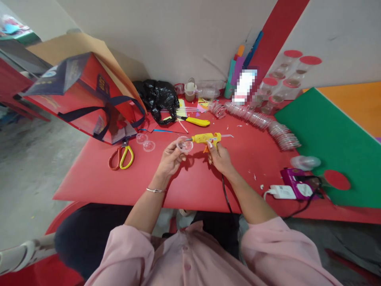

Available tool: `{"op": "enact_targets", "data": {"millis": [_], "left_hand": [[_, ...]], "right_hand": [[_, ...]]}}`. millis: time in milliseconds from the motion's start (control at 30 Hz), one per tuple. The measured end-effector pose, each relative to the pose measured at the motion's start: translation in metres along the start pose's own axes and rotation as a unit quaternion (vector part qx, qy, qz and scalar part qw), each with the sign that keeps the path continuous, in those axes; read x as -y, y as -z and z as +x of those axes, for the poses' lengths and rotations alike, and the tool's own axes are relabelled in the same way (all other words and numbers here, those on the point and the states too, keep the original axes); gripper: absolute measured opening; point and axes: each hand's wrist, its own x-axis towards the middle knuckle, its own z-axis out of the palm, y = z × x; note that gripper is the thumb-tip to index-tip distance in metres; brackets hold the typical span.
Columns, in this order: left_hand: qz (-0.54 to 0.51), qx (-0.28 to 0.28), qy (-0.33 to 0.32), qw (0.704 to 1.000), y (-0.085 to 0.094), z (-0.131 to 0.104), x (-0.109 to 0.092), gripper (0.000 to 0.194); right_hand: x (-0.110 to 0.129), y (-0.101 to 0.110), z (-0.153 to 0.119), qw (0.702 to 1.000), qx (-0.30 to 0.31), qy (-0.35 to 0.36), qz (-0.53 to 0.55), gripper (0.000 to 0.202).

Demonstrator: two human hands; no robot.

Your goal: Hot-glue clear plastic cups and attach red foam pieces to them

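Observation:
My left hand (172,159) pinches a clear plastic dome lid (187,145) by its rim, above the red table. In my right hand (219,157) is a yellow hot glue gun (205,138), its nozzle pointing left at the lid's rim. I cannot tell whether the nozzle touches the plastic. A pale glue stick (228,136) pokes out of the gun's back. To the left of my left hand lie two more clear dome lids (149,146). Beyond the gun rests a yellow box cutter (198,121).
Scissors (121,157) with red and yellow handles lie left, by a large red bag (98,91). A black plastic bag (157,99) sits at the wall. Stacked clear cups (282,135) curve along the right, beside a green board (336,147). A power strip (284,192) and black cord lie front right.

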Motion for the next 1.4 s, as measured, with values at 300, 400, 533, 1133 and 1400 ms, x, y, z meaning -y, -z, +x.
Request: {"op": "enact_targets", "data": {"millis": [300,400,533,1133,1400], "left_hand": [[-0.022,-0.074,-0.023,0.997,-0.0005,0.0026,-0.0035,0.046],[-0.017,-0.038,-0.009,0.999,-0.0018,-0.0003,-0.0014,0.047],[-0.023,-0.012,0.001,1.000,-0.0015,-0.0004,0.0012,0.046],[-0.032,-0.050,0.000,0.998,-0.0020,0.0007,-0.0005,0.040],[-0.019,-0.020,0.019,0.999,-0.0041,-0.0014,-0.0010,0.043]], "right_hand": [[-0.0027,-0.0034,-0.0006,1.000,0.019,-0.007,0.009,0.050],[-0.0013,-0.0022,0.0003,0.999,0.013,-0.013,0.027,0.049],[-0.0002,-0.0018,0.0010,0.999,0.003,-0.017,0.043,0.050],[0.0007,-0.0031,0.0003,0.998,0.018,-0.031,0.051,0.051],[-0.0003,-0.0028,0.0017,0.998,0.009,-0.032,0.057,0.050]]}}
